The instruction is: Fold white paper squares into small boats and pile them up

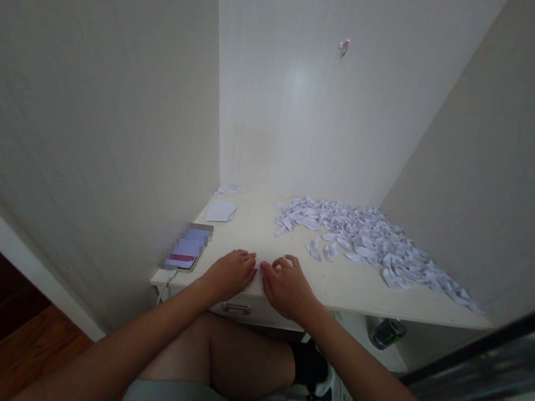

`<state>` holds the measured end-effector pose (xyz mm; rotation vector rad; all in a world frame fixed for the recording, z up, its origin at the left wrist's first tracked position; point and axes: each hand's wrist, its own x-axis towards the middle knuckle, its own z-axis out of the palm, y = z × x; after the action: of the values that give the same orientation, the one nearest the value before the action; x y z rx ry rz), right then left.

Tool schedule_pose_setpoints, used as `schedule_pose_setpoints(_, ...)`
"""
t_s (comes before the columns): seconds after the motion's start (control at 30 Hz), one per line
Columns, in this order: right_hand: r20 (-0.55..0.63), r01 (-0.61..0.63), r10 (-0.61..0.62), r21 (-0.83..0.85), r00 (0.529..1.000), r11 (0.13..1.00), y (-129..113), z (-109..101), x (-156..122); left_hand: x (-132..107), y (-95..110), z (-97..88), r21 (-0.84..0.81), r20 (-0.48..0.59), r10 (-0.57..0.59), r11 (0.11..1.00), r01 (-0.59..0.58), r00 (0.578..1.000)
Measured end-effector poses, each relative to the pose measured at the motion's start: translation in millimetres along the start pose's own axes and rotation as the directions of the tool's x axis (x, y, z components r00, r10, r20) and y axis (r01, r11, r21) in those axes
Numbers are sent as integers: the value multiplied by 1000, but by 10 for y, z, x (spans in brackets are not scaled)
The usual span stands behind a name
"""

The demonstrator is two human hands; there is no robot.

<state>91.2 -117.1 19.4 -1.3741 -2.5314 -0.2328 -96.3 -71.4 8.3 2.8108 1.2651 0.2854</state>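
My left hand [234,273] and my right hand [286,286] meet over the front edge of the white desktop [254,231], fingers closed and thumbs nearly touching. Between the fingertips shows a small bit of white paper [258,264], pinched from both sides and mostly hidden by the fingers. Beyond my right hand, a few folded paper pieces [329,252] lie apart from a large heap of similar folded white paper [361,231]. To the upper left of my left hand rests a small stack of flat white paper sheets [220,211].
A phone [188,247] with a cable [166,286] lies at the desk's left edge. More paper scraps [230,190] sit in the back left corner. Panels enclose the desk on three sides. Below are a drawer handle [236,308], a dark can [388,333] on a shelf and my crossed leg.
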Motion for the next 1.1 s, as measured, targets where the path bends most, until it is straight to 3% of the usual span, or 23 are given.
schedule_pose_setpoints(0.23,-35,-78,80,59,996,995,24,71,-136,460,-159,-250,-90,152,-127,986,142,980)
schedule_pose_setpoints(0.37,-54,-91,95,77,994,993,13,88,-148,785,-193,-373,-202,279,-201,944,262,939)
schedule_pose_setpoints(0.5,-102,-98,116,161,988,982,47,136,-155,868,-216,-409,-373,460,-252,815,443,851)
schedule_pose_setpoints(0.6,-225,-233,310,312,924,921,119,197,-132,735,-196,-401,-568,478,-250,643,513,842)
schedule_pose_setpoints(0.67,-264,-322,484,479,835,817,180,220,-101,598,-113,-358,-729,381,-276,498,470,883)
schedule_pose_setpoints(0.73,-225,-308,585,675,779,670,236,223,-69,459,37,-270,-874,221,-354,341,345,909)
schedule_pose_setpoints(0.83,-161,-176,600,869,784,463,281,205,-61,269,330,-76,-977,57,-504,148,151,862)
schedule_pose_setpoints(0.9,-163,-105,597,916,785,387,271,186,-105,144,521,45,-996,18,-561,61,62,828)
schedule_pose_setpoints(1.0,-183,-69,587,922,789,380,191,117,-246,-58,757,140,-994,63,-561,-109,2,826)
schedule_pose_setpoints(1.1,-216,-79,518,869,828,489,63,-32,-417,-243,943,124,-982,114,-535,-190,13,837)
